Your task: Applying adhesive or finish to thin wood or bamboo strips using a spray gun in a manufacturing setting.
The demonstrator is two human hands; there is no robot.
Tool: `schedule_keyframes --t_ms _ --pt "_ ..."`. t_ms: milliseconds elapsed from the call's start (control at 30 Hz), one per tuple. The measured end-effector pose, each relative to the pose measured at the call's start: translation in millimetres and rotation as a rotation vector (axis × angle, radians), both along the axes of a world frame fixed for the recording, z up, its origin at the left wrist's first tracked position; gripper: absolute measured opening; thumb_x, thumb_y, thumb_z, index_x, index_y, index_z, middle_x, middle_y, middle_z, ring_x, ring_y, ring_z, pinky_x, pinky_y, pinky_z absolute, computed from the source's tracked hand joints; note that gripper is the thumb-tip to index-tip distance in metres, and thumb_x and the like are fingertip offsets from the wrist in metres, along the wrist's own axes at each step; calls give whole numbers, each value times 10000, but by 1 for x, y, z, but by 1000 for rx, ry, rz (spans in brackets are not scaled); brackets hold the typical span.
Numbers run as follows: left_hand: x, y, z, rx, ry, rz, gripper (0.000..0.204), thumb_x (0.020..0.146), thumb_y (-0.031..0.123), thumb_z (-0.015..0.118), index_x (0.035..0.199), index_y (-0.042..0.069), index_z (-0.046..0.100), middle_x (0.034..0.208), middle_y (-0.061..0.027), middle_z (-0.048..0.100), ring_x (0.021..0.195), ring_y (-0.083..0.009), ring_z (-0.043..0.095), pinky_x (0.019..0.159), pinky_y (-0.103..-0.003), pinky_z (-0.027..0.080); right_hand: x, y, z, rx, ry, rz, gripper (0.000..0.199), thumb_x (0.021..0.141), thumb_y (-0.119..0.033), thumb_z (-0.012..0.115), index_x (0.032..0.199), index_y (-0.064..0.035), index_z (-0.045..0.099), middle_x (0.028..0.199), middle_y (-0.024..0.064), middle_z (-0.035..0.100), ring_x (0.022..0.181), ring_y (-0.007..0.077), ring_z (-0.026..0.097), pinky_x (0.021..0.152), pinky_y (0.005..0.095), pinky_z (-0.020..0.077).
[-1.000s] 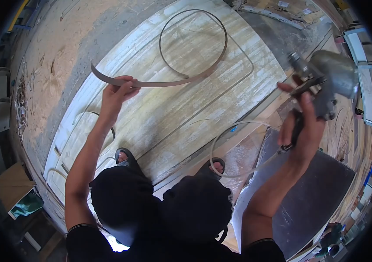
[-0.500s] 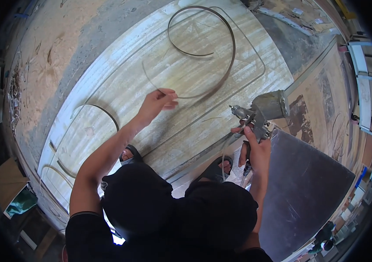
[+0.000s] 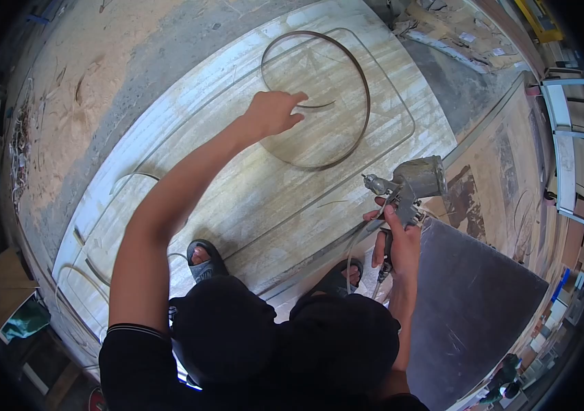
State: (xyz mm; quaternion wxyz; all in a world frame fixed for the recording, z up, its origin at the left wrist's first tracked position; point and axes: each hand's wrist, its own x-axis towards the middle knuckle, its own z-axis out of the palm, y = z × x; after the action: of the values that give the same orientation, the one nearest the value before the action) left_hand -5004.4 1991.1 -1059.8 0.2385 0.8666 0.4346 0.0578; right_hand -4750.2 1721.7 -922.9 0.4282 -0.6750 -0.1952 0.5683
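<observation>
My left hand (image 3: 275, 113) reaches over a thin dark strip (image 3: 368, 103) that lies in a wide loop on a large pale board (image 3: 237, 198). Its thumb and forefinger are apart, with the strip's inner end between or just beneath them; whether they touch it I cannot tell. A metal spray gun (image 3: 405, 195) with a round cup is gripped in my right hand (image 3: 402, 243), fingers around the handle, nozzle toward the board. A thin pale hose (image 3: 350, 250) hangs by that hand.
Another curved strip (image 3: 140, 173) lies at the board's left, partly behind my forearm. A dark flat sheet (image 3: 477, 301) is at the right. My sandalled feet (image 3: 201, 255) are at the board's near edge. Light-blue frames (image 3: 566, 164) stand far right.
My left hand has let go of the strip's outer part and moved forward over the loop. The strip now rests in a rounder coil. The spray gun has barely moved.
</observation>
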Motion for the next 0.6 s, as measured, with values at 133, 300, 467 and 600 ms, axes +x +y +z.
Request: schedule_keyframes --t_ms 133,300,467,600 --pt "23 10 -22 125 78 -49 462 938 423 728 1272 117 640 916 -172 751 900 -372 744 742 -500 576 13 -7 6 -14 -9 -49 416 1098 -280 562 1296 82 615 950 155 738 333 132 475 307 299 376" --pt "-31 22 -24 204 165 275 474 924 508 729 1219 143 667 923 -122 773 897 -346 750 731 -480 569 30 -23 -6 -52 -55 -70 417 1099 -305 561 1249 75 641 944 144 733 337 132 482 311 300 366" --pt "-30 46 -9 -22 340 506 618 922 711 636 1024 112 753 896 -97 791 807 -287 770 724 -421 588 19 -14 -24 -76 5 -58 422 1102 -317 554 1225 78 635 962 152 730 336 137 469 313 308 370" --pt "39 18 -9 -603 203 472 709 891 715 662 911 12 751 875 -83 790 654 -196 752 652 -361 608 17 -5 -26 -30 17 -100 435 1107 -330 547 1226 81 626 978 153 726 340 140 468 323 310 381"
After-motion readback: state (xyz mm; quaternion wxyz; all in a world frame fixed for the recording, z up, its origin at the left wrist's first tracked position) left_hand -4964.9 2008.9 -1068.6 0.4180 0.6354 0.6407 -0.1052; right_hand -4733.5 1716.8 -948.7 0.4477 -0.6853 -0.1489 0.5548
